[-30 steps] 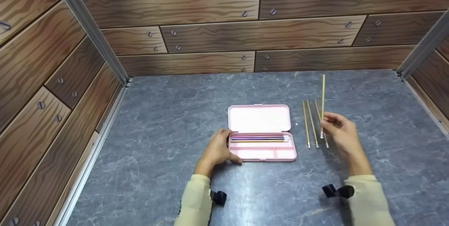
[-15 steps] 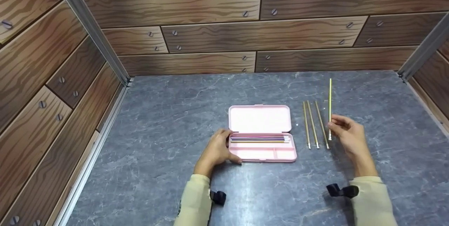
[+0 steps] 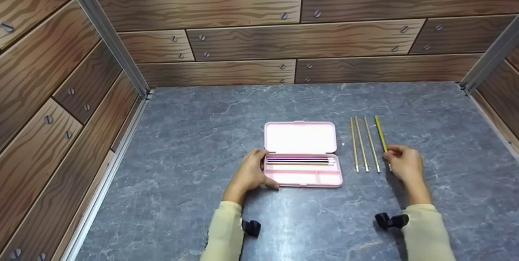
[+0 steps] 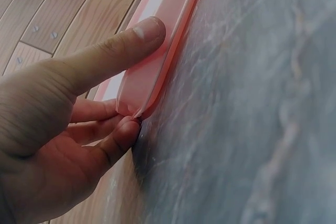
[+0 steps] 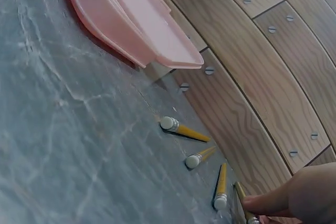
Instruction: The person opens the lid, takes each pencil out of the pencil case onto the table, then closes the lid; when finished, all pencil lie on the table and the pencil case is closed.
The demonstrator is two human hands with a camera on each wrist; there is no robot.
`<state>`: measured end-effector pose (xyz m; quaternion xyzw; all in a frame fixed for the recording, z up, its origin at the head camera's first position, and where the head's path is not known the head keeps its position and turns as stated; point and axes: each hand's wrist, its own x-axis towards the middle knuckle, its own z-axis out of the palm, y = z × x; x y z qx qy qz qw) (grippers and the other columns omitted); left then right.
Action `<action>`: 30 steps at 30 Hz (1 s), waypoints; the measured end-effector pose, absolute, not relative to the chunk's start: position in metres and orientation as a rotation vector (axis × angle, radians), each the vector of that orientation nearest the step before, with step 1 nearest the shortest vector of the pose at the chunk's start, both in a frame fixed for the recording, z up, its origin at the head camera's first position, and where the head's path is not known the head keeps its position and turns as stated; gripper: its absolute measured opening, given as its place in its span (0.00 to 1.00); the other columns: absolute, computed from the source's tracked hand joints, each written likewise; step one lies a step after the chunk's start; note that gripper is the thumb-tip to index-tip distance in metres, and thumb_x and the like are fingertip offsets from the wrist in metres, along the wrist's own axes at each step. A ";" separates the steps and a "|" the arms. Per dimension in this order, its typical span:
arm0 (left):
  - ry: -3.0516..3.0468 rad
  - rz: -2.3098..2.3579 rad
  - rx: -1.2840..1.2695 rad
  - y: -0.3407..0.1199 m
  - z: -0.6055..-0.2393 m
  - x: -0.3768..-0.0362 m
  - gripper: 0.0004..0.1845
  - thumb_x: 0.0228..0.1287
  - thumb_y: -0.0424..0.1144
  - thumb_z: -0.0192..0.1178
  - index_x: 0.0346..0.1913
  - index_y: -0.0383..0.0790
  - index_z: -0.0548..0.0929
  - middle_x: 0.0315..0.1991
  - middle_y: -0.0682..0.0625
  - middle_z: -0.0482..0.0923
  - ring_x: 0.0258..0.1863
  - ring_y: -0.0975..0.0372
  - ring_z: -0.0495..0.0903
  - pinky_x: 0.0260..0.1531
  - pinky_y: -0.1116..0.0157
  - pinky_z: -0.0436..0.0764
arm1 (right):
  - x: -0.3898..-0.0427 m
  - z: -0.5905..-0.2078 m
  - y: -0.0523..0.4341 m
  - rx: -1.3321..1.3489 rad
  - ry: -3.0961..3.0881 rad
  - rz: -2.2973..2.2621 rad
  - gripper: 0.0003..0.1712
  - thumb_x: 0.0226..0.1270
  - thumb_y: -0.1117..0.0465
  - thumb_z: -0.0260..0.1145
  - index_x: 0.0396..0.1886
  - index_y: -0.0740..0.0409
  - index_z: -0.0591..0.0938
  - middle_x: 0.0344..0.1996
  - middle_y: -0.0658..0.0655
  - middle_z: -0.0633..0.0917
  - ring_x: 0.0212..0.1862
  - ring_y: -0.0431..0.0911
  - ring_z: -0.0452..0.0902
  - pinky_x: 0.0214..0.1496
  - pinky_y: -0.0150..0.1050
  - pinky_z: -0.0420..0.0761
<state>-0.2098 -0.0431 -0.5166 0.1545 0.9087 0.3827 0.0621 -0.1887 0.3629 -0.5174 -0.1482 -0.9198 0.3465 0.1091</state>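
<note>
two hands at work over a grey counter (image 3: pixel 182 151) with pale, marble-like veining. the pink case (image 3: pixel 298 178) lies about midway between the counter's left and right edges, its hinged lid (image 3: pixel 300 137) laid back toward the far edge. the left hand (image 3: pixel 250 172) grips the case's left end, thumb along the near wall and fingers curled round the far corner, presumably to steady so light a box.

the right hand (image 3: pixel 403 165) pinches the outermost yellow pencil (image 3: pixel 380 132) between thumb and fingers, near its eraser end; whether the shaft lies fully on the counter cannot be told. to its left, between hand and case, lie three loose pencils (image 3: pixel 372 143), apart from one another, tips toward the far edge. the near-parallel spacing probably lets each be taken singly.

materials and shapes: the case is smooth, apparently moulded plastic, with rounded corners. its long rear compartment holds a row of slim pencils (image 3: pixel 298 161), a shape that suits their length; a short divider (image 3: pixel 318 176) splits the front. the loose shafts are slender and straight, ending in silvery collars (image 5: pixel 176 125) and blunt white erasers (image 5: pixel 169 124). behind the far edge stands a wall (image 3: pixel 243 42) patterned as wood planks.
</note>
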 end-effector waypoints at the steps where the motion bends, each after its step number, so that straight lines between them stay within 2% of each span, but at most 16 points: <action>1: 2.746 1.155 0.463 -0.043 -0.517 -0.210 0.49 0.17 0.44 0.84 0.57 0.42 0.77 0.54 0.49 0.73 0.55 0.55 0.72 0.59 0.58 0.72 | -0.189 -0.518 0.362 -0.446 -2.709 1.006 0.16 0.60 0.65 0.64 0.47 0.70 0.81 0.37 0.66 0.85 0.26 0.24 0.67 0.30 0.22 0.68; 8: 2.743 1.150 0.456 -0.043 -0.516 -0.210 0.51 0.18 0.45 0.84 0.58 0.43 0.76 0.55 0.49 0.73 0.55 0.55 0.72 0.59 0.58 0.72 | -0.190 -0.522 0.359 -0.475 -2.717 0.924 0.15 0.58 0.65 0.64 0.45 0.68 0.82 0.35 0.64 0.86 0.27 0.30 0.71 0.34 0.30 0.70; 15: 2.741 1.152 0.457 -0.044 -0.517 -0.209 0.50 0.18 0.45 0.84 0.57 0.43 0.77 0.54 0.50 0.73 0.54 0.56 0.72 0.59 0.58 0.72 | -0.190 -0.518 0.355 -0.533 -2.684 0.947 0.19 0.59 0.59 0.66 0.46 0.68 0.82 0.37 0.65 0.86 0.26 0.28 0.68 0.33 0.29 0.69; 18: 2.745 1.155 0.461 -0.046 -0.517 -0.209 0.49 0.18 0.45 0.84 0.57 0.43 0.77 0.54 0.50 0.73 0.54 0.56 0.72 0.59 0.58 0.72 | -0.191 -0.513 0.341 -0.502 -2.575 1.009 0.18 0.60 0.59 0.68 0.45 0.67 0.83 0.37 0.65 0.85 0.25 0.23 0.65 0.32 0.23 0.68; 20: 2.749 1.149 0.455 -0.047 -0.517 -0.209 0.49 0.19 0.45 0.84 0.57 0.43 0.77 0.53 0.50 0.73 0.54 0.56 0.72 0.59 0.59 0.72 | -0.192 -0.509 0.325 -0.359 -2.500 1.076 0.14 0.59 0.63 0.68 0.43 0.67 0.83 0.34 0.66 0.85 0.26 0.21 0.66 0.31 0.18 0.67; 23: 2.747 1.154 0.458 -0.046 -0.517 -0.210 0.49 0.19 0.45 0.84 0.58 0.43 0.76 0.53 0.50 0.73 0.54 0.56 0.72 0.59 0.58 0.72 | -0.193 -0.505 0.297 0.040 -2.502 1.175 0.11 0.56 0.70 0.68 0.40 0.67 0.84 0.32 0.63 0.86 0.29 0.24 0.72 0.35 0.18 0.71; 27: 2.737 1.167 0.467 -0.044 -0.517 -0.210 0.49 0.19 0.45 0.84 0.57 0.43 0.77 0.54 0.49 0.73 0.54 0.56 0.72 0.59 0.59 0.72 | -0.191 -0.508 0.269 0.598 -2.577 1.208 0.12 0.53 0.71 0.70 0.40 0.64 0.85 0.34 0.59 0.86 0.36 0.40 0.80 0.42 0.30 0.79; 30: 2.734 1.167 0.458 -0.044 -0.517 -0.210 0.49 0.19 0.44 0.84 0.58 0.43 0.77 0.54 0.49 0.73 0.55 0.56 0.72 0.60 0.59 0.71 | -0.188 -0.511 0.255 0.814 -2.604 1.144 0.14 0.52 0.67 0.71 0.41 0.62 0.84 0.37 0.57 0.86 0.40 0.48 0.81 0.46 0.38 0.80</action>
